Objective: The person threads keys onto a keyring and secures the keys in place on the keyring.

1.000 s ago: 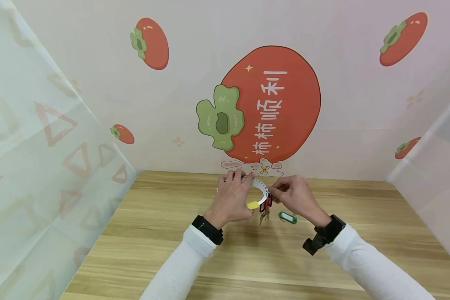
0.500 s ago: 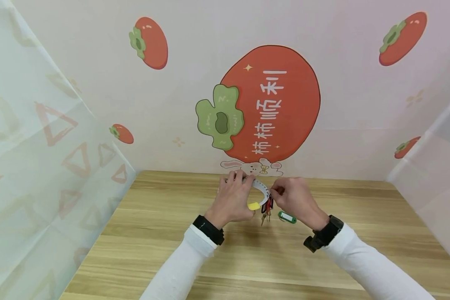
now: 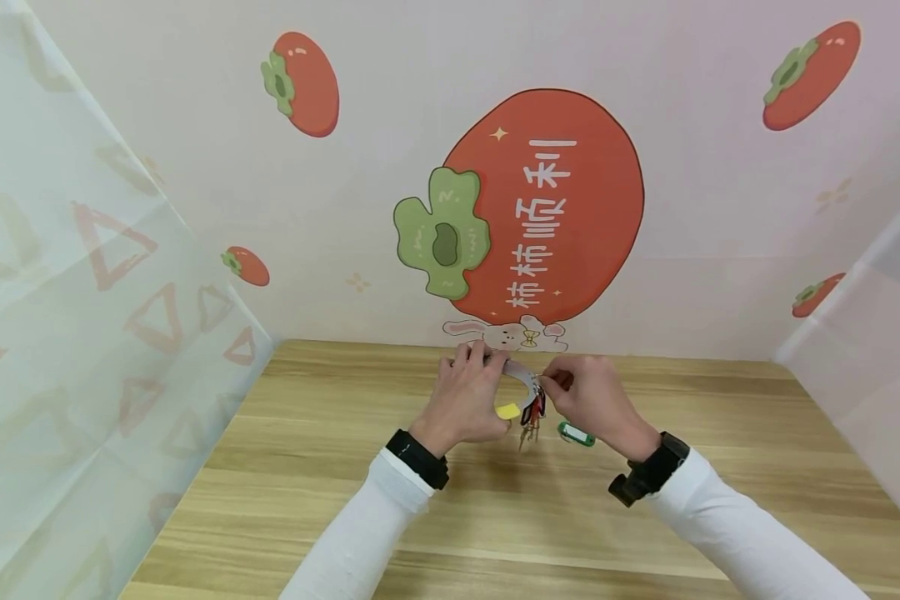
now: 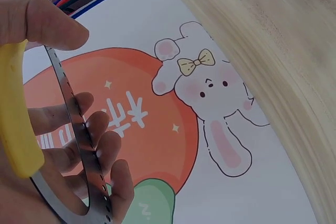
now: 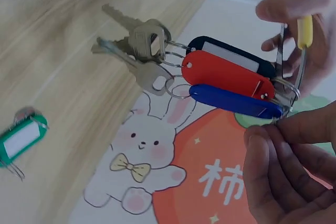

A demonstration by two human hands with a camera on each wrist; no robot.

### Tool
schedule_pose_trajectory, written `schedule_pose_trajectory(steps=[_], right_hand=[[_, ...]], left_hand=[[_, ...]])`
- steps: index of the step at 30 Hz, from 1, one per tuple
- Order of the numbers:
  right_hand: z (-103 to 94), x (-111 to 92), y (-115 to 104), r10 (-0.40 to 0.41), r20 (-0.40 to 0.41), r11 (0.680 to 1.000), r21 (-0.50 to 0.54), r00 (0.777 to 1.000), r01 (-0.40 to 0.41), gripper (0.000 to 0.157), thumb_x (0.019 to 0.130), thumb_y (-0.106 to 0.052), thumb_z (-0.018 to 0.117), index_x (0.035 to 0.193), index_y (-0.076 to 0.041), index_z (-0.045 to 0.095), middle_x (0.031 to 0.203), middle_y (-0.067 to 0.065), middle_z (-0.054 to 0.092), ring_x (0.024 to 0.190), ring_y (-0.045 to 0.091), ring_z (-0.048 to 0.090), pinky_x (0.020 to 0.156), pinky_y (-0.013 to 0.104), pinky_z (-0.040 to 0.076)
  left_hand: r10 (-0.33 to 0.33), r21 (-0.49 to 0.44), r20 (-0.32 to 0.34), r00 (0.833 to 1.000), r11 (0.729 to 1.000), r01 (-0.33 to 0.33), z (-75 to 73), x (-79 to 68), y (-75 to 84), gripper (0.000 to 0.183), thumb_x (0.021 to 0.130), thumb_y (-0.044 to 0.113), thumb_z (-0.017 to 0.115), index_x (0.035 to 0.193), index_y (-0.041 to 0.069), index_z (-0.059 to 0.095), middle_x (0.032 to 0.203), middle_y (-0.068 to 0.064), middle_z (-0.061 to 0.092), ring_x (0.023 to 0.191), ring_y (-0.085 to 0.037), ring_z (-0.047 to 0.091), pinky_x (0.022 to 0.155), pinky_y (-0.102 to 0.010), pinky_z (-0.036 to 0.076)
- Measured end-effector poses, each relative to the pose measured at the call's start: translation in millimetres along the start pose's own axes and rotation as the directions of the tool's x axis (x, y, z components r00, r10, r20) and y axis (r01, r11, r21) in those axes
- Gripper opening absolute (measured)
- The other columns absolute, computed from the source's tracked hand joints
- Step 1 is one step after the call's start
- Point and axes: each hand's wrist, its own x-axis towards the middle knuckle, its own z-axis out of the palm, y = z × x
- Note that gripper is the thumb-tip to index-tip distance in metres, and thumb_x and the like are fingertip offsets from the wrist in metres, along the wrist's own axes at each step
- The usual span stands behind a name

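Observation:
My left hand [image 3: 465, 396] grips a large flat metal key ring [image 4: 79, 124], with a row of small holes along its band and a yellow grip [image 4: 18, 114]. From the ring hang a red key tag [image 5: 226, 77], a blue key tag [image 5: 231, 102] and a dark key tag [image 5: 195, 44]. Metal keys [image 5: 152, 74] dangle from their far ends. Thumb and fingers of my right hand [image 3: 596, 400] pinch at a small metal ring by the blue tag's end, mostly hidden behind the fingertips.
A green key tag [image 3: 576, 434] with a white label lies on the wooden table [image 3: 330, 475], below my right hand. Behind the table rises a wall [image 3: 690, 300] printed with persimmons and a rabbit. A pale patterned sheet [image 3: 120, 350] closes the left side.
My right hand's fingers have drawn in more tightly at the tags' rings. The hanging keys have swung slightly. My left hand keeps its hold on the key ring.

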Motion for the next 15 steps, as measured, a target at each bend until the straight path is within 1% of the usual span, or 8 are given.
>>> schedule_pose_trajectory(steps=[3,6,8,9,11,12,14,15], right_hand=[[-2.6,-1,4,0.061,0.054,0.995,0.079,0.997,-0.065,0.007,0.087,-0.002,0.076,0.083,-0.007,0.076,0.070,-0.004,0.066,0.060,0.006,0.061,0.057,0.027,0.052],[-5.4,0,6,0.106,0.107,0.981,0.152,0.989,-0.122,0.006,0.091,-0.005,0.073,0.088,-0.007,0.077,0.072,-0.005,0.067,0.062,0.008,0.062,0.057,0.028,0.052],[-7.1,1,7,0.138,0.141,0.965,0.202,0.980,-0.165,0.007,0.093,-0.006,0.071,0.091,-0.006,0.078,0.074,-0.003,0.068,0.063,0.011,0.063,0.058,0.029,0.052],[-7.9,1,7,0.164,0.162,0.951,0.236,0.973,-0.199,0.007,0.094,-0.007,0.071,0.092,-0.005,0.078,0.074,-0.002,0.068,0.064,0.014,0.063,0.058,0.030,0.053],[-9.6,3,9,0.217,0.210,0.910,0.309,0.953,-0.275,0.010,0.095,-0.009,0.069,0.095,-0.003,0.077,0.076,0.002,0.069,0.066,0.018,0.065,0.061,0.031,0.054],[-10.6,4,10,0.245,0.238,0.883,0.345,0.940,-0.318,0.011,0.096,-0.010,0.068,0.096,-0.001,0.077,0.078,0.004,0.069,0.068,0.020,0.065,0.063,0.031,0.055],[-12.7,6,12,0.295,0.301,0.817,0.413,0.907,-0.402,0.015,0.097,-0.011,0.067,0.099,0.001,0.076,0.082,0.009,0.069,0.071,0.023,0.065,0.066,0.032,0.056],[-13.9,7,13,0.313,0.336,0.779,0.444,0.888,-0.442,0.017,0.098,-0.012,0.066,0.100,0.003,0.075,0.084,0.011,0.068,0.073,0.024,0.065,0.069,0.032,0.057]], left_hand=[[-0.002,0.006,0.003,1.000,1.000,0.002,0.4,-0.2,-0.7,0.081,0.067,0.030,0.080,0.142,0.012,0.056,0.132,-0.012,0.051,0.119,-0.032,0.047,0.091,-0.057,0.044],[-0.002,0.007,0.003,1.000,1.000,0.002,0.6,-0.4,-1.1,0.081,0.067,0.031,0.080,0.143,0.012,0.056,0.132,-0.012,0.051,0.119,-0.032,0.047,0.091,-0.057,0.044],[-0.002,0.005,0.001,1.000,1.000,0.002,0.5,-0.5,-1.3,0.081,0.067,0.032,0.080,0.143,0.012,0.056,0.132,-0.012,0.051,0.118,-0.032,0.047,0.091,-0.057,0.044],[-0.002,0.005,-0.001,1.000,1.000,0.002,0.1,-0.6,-1.2,0.081,0.067,0.032,0.080,0.142,0.012,0.056,0.132,-0.012,0.051,0.118,-0.032,0.047,0.091,-0.057,0.044],[0.000,0.003,-0.004,1.000,1.000,0.000,-0.2,-0.6,-1.2,0.082,0.067,0.032,0.080,0.143,0.012,0.055,0.131,-0.012,0.051,0.118,-0.032,0.047,0.091,-0.056,0.044],[0.000,0.004,-0.005,1.000,1.000,0.000,-0.6,-0.7,-1.1,0.082,0.067,0.032,0.080,0.143,0.012,0.055,0.131,-0.012,0.051,0.118,-0.032,0.047,0.091,-0.056,0.044],[0.002,0.004,-0.006,1.000,1.000,-0.001,-1.1,-0.8,-0.8,0.083,0.067,0.032,0.080,0.143,0.013,0.055,0.130,-0.011,0.051,0.118,-0.031,0.047,0.091,-0.055,0.044],[0.003,0.005,-0.005,1.000,1.000,-0.003,-1.4,-0.8,-0.6,0.082,0.066,0.032,0.080,0.143,0.013,0.055,0.130,-0.011,0.051,0.118,-0.031,0.047,0.091,-0.055,0.044]])
